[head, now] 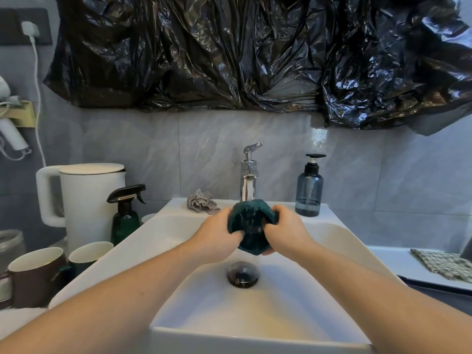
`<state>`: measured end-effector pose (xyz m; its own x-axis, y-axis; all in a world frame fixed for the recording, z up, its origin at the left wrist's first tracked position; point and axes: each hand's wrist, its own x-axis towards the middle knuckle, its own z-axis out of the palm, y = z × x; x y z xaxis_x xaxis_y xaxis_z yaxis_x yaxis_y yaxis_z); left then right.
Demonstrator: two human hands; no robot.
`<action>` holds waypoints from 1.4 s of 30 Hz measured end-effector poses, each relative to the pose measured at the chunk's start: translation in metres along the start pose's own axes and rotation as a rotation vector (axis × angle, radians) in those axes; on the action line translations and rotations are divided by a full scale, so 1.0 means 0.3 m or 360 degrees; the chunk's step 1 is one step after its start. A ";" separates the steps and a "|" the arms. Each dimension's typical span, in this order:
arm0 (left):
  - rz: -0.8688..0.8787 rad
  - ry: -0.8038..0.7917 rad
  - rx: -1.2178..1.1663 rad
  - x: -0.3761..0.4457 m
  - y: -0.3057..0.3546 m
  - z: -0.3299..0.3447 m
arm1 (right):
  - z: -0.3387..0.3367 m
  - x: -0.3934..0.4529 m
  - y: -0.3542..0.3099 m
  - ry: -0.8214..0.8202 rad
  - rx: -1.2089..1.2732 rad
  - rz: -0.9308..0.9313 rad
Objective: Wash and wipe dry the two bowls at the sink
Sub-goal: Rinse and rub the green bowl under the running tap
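Two bare forearms enter from the near edge and converge over the white sink (255, 335), a rectangular basin whose near rim lies closest to the viewer. Left hand (217, 232) grips the left side of a dark green bowl (251, 227), fingers curled over its rim; right hand (286, 229) clasps the right side, with fingers wrapped beneath. The bowl is held tilted above the basin, directly below the spout of the chrome faucet (249, 180), and water drops show across its surface. Below it, a dark round drain (242, 274) sits in the basin floor.

Far rim of the sink: a crumpled grey cloth (201, 201) to the left of the faucet, and a blue-grey pump bottle (309, 190) to the right.

Left of the sink: a dark green spray bottle (125, 215) stands just beside the basin, with a white kettle (86, 200) behind it. Nearer, a brown mug (35, 274) and a dark green mug (89, 251) stand side by side, both with pale interiors.

Right of the sink: a checked cloth (444, 264) lies flat on a white surface (390, 261).

Above the grey tiled wall (153, 149), crumpled black plastic sheeting (229, 52) hangs across the far side.
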<state>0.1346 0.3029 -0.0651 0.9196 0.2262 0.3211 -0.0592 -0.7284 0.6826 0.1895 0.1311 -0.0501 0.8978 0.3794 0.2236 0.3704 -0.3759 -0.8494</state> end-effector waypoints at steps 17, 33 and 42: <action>-0.0387 -0.0085 -0.0305 0.081 0.092 0.038 | -0.030 0.010 0.010 0.0029 0.0089 0.0260; -0.0290 -0.0082 -0.0307 0.044 0.026 0.001 | 0.000 -0.016 0.005 -0.0333 -0.0224 0.0027; -0.0417 -0.0072 -0.0454 0.035 0.040 0.018 | -0.001 -0.017 -0.007 -0.0079 0.0077 0.0210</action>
<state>0.1456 0.2931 -0.0570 0.9338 0.3473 0.0864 0.0805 -0.4389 0.8949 0.1842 0.1297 -0.0495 0.9246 0.3712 0.0857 0.2370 -0.3845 -0.8922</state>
